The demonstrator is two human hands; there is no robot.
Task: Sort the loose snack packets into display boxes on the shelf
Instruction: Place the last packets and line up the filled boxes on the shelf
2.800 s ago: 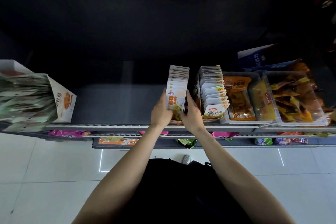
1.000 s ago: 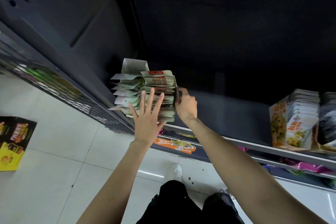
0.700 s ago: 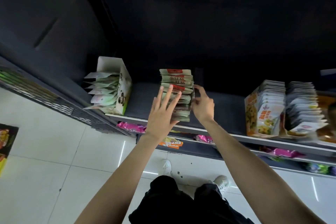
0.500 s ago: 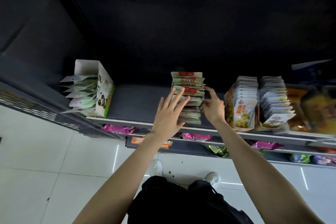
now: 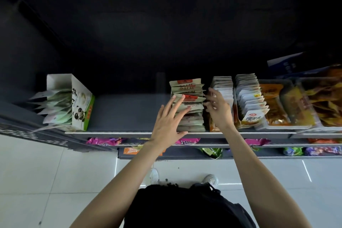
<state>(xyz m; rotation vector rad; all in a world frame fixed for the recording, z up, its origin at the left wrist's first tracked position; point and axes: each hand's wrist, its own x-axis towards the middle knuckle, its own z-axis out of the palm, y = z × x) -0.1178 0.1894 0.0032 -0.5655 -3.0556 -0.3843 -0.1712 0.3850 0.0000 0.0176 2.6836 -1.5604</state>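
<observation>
A row of beige and red snack packets (image 5: 187, 105) stands on edge at the centre of the frame, on the dark shelf (image 5: 127, 114), running from the front lip back toward the rear wall. The left hand (image 5: 169, 122) lies against the left flank of this row with its fingers straight and spread, the fingertips reaching over the upper edges of the middle packets; it curls around nothing. The right hand (image 5: 217, 109) is at the right flank of the same row, fingers loosely bent and blurred, so whether it pinches a packet or only touches the side cannot be told. The row thus sits between the two hands, just left of a display box of white packets (image 5: 222, 90) that the right hand partly covers. Further right stands a second box of white packets (image 5: 249, 102), then clear trays of orange and yellow snacks (image 5: 277, 105) toward the right edge. At the left of the frame, well apart from the hands, a panda-printed display box (image 5: 81, 103) holds pale green packets (image 5: 57, 109) that fan out to its left. Below the shelf lip, purple wrappers (image 5: 103, 140) show on a lower tier.
</observation>
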